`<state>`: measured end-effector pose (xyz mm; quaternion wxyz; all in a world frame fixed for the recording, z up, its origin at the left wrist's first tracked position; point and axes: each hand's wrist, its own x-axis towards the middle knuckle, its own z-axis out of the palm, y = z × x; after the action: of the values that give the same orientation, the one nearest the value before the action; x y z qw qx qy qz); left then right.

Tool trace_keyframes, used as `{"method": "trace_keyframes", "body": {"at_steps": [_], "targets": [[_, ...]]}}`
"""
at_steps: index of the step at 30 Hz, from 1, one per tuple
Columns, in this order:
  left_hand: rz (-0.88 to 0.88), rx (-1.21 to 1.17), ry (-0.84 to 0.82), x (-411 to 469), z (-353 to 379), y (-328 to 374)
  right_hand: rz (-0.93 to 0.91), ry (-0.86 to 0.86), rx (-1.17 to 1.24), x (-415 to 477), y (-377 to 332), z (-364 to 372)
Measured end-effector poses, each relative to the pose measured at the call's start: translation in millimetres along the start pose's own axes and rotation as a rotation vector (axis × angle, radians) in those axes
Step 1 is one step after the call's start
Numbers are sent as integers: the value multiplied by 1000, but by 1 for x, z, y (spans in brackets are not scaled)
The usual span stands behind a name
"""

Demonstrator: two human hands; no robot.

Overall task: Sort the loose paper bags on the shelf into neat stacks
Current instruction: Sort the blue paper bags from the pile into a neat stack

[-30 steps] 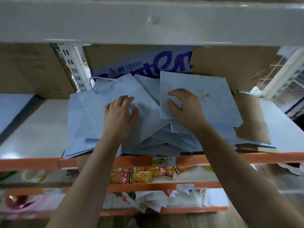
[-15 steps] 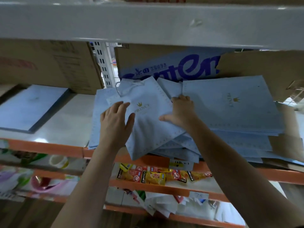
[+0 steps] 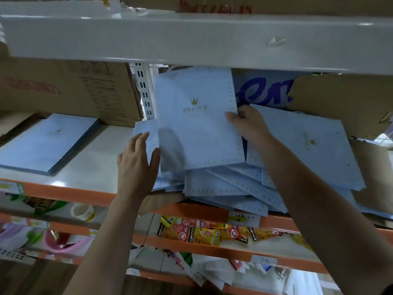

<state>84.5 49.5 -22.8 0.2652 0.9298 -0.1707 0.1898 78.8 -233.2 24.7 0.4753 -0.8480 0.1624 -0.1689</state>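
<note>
A messy pile of flat light-blue paper bags (image 3: 229, 188) covers the middle and right of the white shelf (image 3: 89, 165). One bag with a gold crown and "PRINCE" print (image 3: 195, 124) is tilted up above the pile. My right hand (image 3: 248, 122) pinches its right edge. My left hand (image 3: 136, 165) lies with straight fingers against the bag's lower left side. A neat stack of the same blue bags (image 3: 46, 143) sits at the shelf's left. Another large blue bag (image 3: 306, 145) lies on the pile at right.
Cardboard boxes stand at the back: one at left (image 3: 70, 92), one with blue lettering (image 3: 263, 90), one torn at right (image 3: 340, 99). A grey upper shelf beam (image 3: 191, 41) hangs low overhead. Snack packets (image 3: 208, 231) fill the orange-edged shelf below.
The crown-printed bag has been lifted from lying on the pile to nearly upright. My right hand moved to its right edge; my left hand slid to its lower left. The view shifted left.
</note>
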Motion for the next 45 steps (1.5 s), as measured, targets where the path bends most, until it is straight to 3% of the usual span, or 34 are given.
{"method": "trace_keyframes", "body": {"at_steps": [8, 15, 27, 34, 39, 45], "targets": [[-6, -22, -21, 2, 1, -7, -27, 156, 275, -5, -7, -4], [33, -66, -76, 7, 10, 1, -120, 269, 138, -27, 9, -25], [426, -205, -202, 48, 58, 124, 244, 667, 27, -130, 111, -134], [698, -70, -322, 84, 107, 207, 381, 752, 169, -193, 148, -169], [638, 121, -412, 111, 136, 234, 492, 752, 232, -216, 171, -177], [572, 280, -452, 126, 139, 252, 498, 747, 208, -219, 179, -171]]}}
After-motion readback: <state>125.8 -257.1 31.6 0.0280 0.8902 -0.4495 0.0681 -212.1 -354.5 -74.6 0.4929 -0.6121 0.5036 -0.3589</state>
